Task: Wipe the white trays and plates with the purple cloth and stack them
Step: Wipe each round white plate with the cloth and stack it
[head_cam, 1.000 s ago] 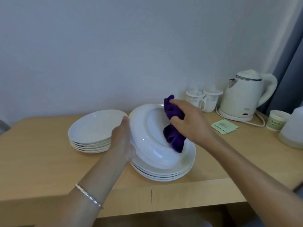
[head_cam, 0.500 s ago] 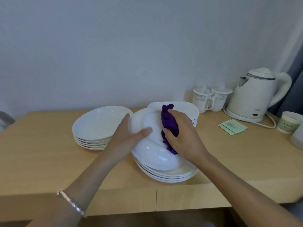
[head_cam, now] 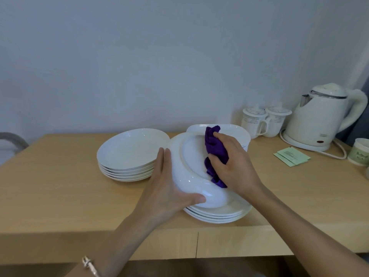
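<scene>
Plate (head_cam: pixel 191 182): we are seeing glossy, smooth ceramic against our left hand (head_cam: pixel 167 190).
Cloth (head_cam: pixel 216 148): we are gripping fuzzy matt fabric in our right hand (head_cam: pixel 233 166).
Table (head_cam: pixel 60 186): we are seeing matt wood grain beneath both hands.

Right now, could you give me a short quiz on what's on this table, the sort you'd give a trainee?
1. True or false: the right hand holds the purple cloth against the tilted plate.
2. What stands just left of the kettle? A) two lidded mugs B) a vase C) a bottle
3. How many stacks of white dishes stand on the table?

Key: 1 true. 2 A. 3 three: the left stack, the front stack under the tilted plate, and the back stack.
</scene>
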Demonstrator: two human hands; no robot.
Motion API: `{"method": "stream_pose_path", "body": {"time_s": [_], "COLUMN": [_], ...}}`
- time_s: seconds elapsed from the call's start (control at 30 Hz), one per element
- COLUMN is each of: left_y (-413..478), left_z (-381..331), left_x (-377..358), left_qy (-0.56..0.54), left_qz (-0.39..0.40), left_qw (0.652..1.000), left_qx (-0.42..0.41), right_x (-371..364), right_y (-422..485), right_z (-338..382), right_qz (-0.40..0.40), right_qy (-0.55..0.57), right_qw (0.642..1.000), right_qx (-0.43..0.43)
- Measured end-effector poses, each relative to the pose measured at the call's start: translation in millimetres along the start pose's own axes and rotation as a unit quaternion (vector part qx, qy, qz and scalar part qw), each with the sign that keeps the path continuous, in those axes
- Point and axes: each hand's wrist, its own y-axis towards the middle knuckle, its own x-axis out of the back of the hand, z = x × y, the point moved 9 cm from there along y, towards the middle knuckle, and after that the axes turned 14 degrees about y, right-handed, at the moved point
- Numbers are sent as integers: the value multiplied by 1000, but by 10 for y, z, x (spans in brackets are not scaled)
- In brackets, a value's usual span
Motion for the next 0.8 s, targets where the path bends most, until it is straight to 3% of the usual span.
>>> {"method": "stream_pose_path", "body": {"time_s": [0.1,0.27,0.37,0.5,0.57,0.8], "left_y": [-18,-51,-60,-39,-40,-35], "left_z": [-9,-52,-31,-15,4,28], "left_x": [-11,-54,-58,-42,-41,-103], "left_qy": [-17,-38,-22,-14,-8,-61], "left_qz": [0,13,15,10,10,-15], "left_qw": [1000,999,1000,1000,1000,997], "left_qx": [5,-6,7,12,22,32], "right_x": [39,-487,-538,-167,-158,-832], "right_y": [73,67,230,508,457,416], "right_z": [113,408,379,54,18,494], "right_qz": [11,182,160,59,66,268], "right_qy": [-8,-37,-39,-81,-101,-102], "right_qw": [1000,978,983,995,993,957], "right_qx": [13,98,85,1,-6,54]}}
